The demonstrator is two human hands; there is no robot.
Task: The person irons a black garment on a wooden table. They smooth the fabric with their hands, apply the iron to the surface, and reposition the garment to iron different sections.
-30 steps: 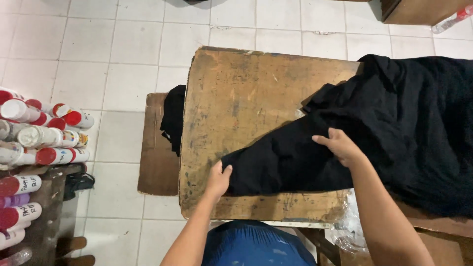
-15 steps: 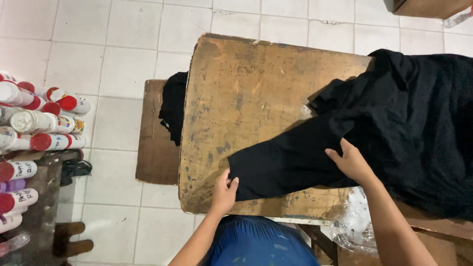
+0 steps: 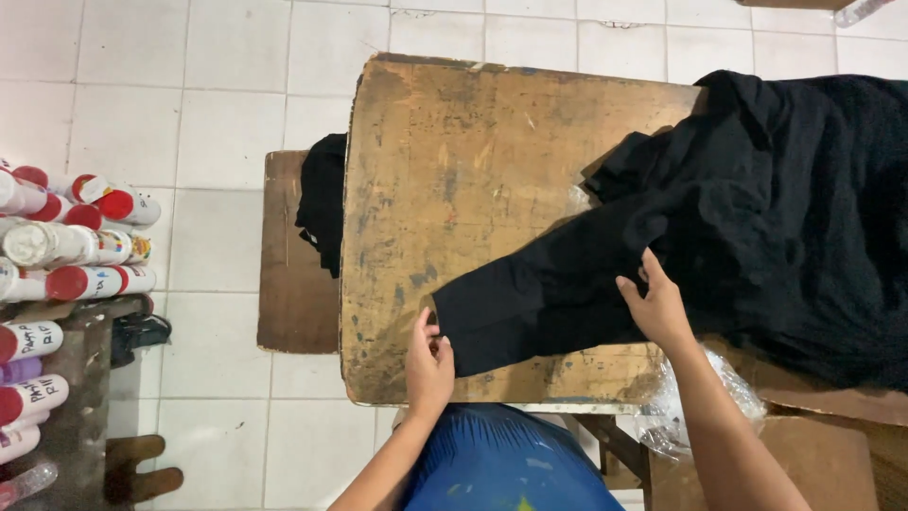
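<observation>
The black garment [image 3: 719, 237] lies across the right half of the worn wooden bench [image 3: 454, 161], its sleeve end reaching near the near edge. The left hand [image 3: 430, 364] pinches the sleeve cuff in a closed grip; the right hand [image 3: 657, 308] rests flat, open. Bare board stays free far left. Since earlier, the left hand has closed on the cuff.
</observation>
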